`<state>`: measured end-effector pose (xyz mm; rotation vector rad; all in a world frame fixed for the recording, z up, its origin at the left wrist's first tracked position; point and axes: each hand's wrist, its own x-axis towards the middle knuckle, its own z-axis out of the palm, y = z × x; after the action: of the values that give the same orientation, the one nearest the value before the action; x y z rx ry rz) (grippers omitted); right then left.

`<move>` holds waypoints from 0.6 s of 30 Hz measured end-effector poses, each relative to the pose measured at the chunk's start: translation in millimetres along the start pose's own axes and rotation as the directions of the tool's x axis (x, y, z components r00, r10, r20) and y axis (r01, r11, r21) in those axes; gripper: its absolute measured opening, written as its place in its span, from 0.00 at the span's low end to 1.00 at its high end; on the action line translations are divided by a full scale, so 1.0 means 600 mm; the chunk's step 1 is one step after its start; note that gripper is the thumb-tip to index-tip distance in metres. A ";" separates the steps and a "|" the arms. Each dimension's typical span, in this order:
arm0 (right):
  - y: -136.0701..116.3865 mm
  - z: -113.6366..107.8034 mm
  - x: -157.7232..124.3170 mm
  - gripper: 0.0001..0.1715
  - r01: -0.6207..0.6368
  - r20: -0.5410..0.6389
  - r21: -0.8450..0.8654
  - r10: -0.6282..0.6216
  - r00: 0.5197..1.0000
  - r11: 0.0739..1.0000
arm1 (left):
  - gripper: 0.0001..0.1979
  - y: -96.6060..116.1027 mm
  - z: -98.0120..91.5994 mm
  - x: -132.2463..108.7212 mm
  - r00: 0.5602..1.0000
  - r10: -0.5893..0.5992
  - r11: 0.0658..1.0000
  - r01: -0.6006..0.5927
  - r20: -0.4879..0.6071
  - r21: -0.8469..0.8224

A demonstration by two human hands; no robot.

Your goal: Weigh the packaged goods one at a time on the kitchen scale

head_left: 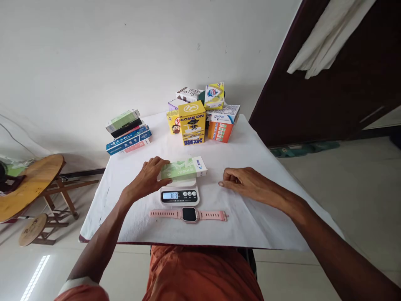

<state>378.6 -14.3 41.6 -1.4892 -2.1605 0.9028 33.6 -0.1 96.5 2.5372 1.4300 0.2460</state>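
Note:
A long green and white carton [184, 168] lies across the white digital kitchen scale [181, 196], with its right end overhanging slightly. My left hand [151, 175] is closed around the carton's left end, thumb at the near side and fingers at the far side. Digits that look like 363 show on the scale's display. To the right of the scale, my right hand [242, 181] rests on the cloth with its fingers curled in; nothing shows in it. In front of the scale lies a smartwatch [189, 214] with a pink strap, stretched out flat.
A stack of long cartons [128, 133] stands at the back left of the white-covered table [250, 221]. Several boxes, including a yellow box [192, 121] and an orange box [221, 130], are piled at the back middle. A wooden folding table [40, 179] and stool [33, 230] are at left.

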 end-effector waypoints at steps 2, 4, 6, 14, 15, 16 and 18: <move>-0.002 -0.017 0.016 0.18 0.009 -0.053 -0.032 -0.010 0.999 0.999 | 0.32 -0.001 0.001 -0.001 1.000 -0.006 1.000 0.006 -0.009 -0.020; 0.000 -0.017 0.040 0.16 0.022 -0.144 -0.081 -0.033 0.989 0.996 | 0.36 0.000 0.002 -0.003 1.000 -0.012 0.999 0.011 -0.023 -0.033; 0.006 0.001 0.064 0.14 0.011 -0.220 -0.144 -0.043 0.974 0.990 | 0.36 0.002 0.005 -0.003 0.999 -0.017 0.999 0.016 -0.034 -0.029; 0.051 0.084 0.092 0.13 0.031 -0.388 -0.303 -0.153 0.909 0.952 | 0.24 0.006 0.013 -0.009 0.997 -0.070 0.997 0.070 -0.018 0.009; 0.054 0.085 0.091 0.13 0.044 -0.391 -0.303 -0.166 0.905 0.952 | 0.25 -0.001 0.006 -0.014 0.996 -0.084 0.996 0.084 -0.036 -0.004; 0.056 0.086 0.091 0.13 0.053 -0.398 -0.302 -0.176 0.900 0.952 | 0.25 -0.012 -0.003 -0.018 0.993 -0.102 0.995 0.101 -0.065 -0.014; 0.058 0.085 0.091 0.14 0.064 -0.411 -0.301 -0.190 0.891 0.951 | 0.24 -0.046 -0.029 -0.023 0.979 -0.144 0.989 0.145 -0.144 -0.007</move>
<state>350.9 29.0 -22.7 -1.4767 -2.0665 0.1861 -0.5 3.6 105.3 2.4474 1.6603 0.4100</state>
